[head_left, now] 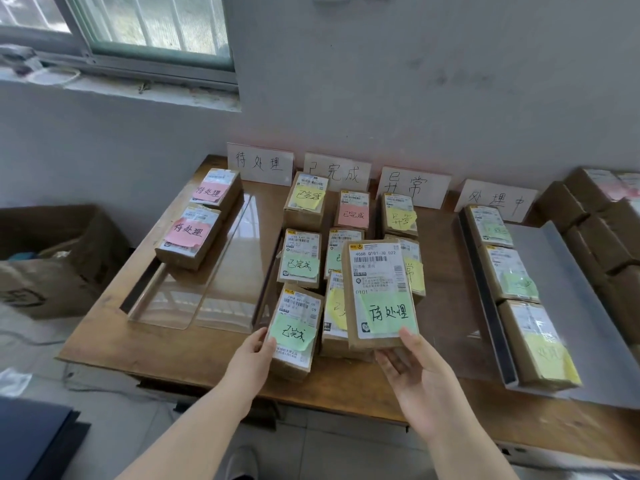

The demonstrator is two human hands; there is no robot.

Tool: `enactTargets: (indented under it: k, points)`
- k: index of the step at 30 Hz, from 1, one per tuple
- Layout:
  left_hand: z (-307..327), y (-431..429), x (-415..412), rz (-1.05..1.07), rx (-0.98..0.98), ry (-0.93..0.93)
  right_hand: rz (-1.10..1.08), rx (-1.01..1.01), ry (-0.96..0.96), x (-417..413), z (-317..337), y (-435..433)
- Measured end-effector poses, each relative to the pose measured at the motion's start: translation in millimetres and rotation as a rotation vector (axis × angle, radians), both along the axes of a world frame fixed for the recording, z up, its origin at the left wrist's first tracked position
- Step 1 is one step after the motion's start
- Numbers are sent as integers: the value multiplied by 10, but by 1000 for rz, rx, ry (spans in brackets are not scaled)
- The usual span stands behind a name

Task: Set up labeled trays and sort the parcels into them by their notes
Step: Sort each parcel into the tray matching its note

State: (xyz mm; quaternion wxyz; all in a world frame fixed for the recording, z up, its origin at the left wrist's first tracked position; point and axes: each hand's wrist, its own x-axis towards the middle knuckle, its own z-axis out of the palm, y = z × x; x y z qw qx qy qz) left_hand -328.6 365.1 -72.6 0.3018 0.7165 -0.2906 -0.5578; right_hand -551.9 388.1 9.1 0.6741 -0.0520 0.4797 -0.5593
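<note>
My right hand (412, 367) holds up a brown parcel (377, 271) by its near end, thumb on top; its green note reads 待处理. My left hand (254, 348) touches the left side of the nearest parcel (294, 336), which carries a green 已完成 note. Several clear trays lie side by side on the table. The left tray (194, 306) holds two parcels (197, 233) with pink 待处理 notes. Several 已完成 parcels (299, 261) fill the second tray. Behind the held parcel sit two 异常 parcels (400, 214). The right tray (485, 296) holds three parcels (512, 275).
Four white label cards stand along the wall: 待处理 (259, 164), 已完成 (337, 173), 异常 (414, 187), 处理中 (497, 200). A stack of unsorted parcels (599, 220) rises at the far right. A cardboard box (52, 258) stands on the floor to the left of the table.
</note>
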Motion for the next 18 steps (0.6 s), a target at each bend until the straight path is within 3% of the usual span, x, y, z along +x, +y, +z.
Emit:
enactTargets:
  k: [5, 11, 14, 18]
  points:
    - [45, 104, -34, -197, -124, -253, 38, -14, -59, -36, -45, -4]
    - [-73, 247, -44, -792, -334, -869, 68, -5, -75, -14, -66, -9]
    - [-158, 298, -70, -991, -312, -967, 73, -3, -98, -10, -59, 1]
    - [-255, 250, -99, -1004, -322, -1014, 86, -16, -88, 10, -54, 9]
